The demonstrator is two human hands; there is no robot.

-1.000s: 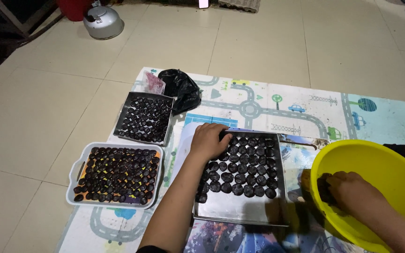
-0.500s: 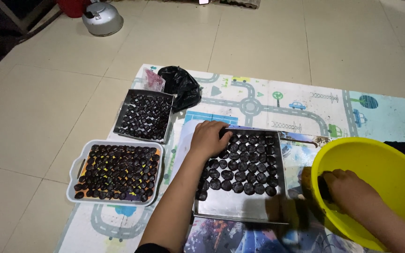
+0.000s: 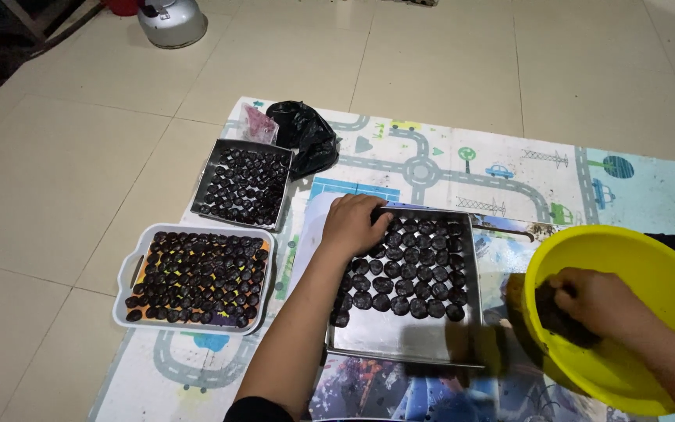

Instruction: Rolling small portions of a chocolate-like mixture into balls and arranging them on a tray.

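My left hand [image 3: 351, 225] rests on the far left corner of a square metal tray [image 3: 400, 341] that holds rows of small dark round pieces [image 3: 408, 270]; whether it grips a piece I cannot tell. My right hand [image 3: 595, 301] is inside a big yellow bowl [image 3: 642, 258] at the right, fingers closed on a lump of dark dough [image 3: 556, 316].
A white handled tray [image 3: 130, 273] full of dark pieces lies at the left, and a smaller metal tray [image 3: 206, 178] with more behind it. A black plastic bag [image 3: 306, 137] sits on the printed road play mat [image 3: 470, 164]. A metal kettle [image 3: 172, 19] stands on the tiled floor.
My left hand stays on the tray's far corner. My right hand has shifted slightly within the yellow bowl, still on the dark dough.
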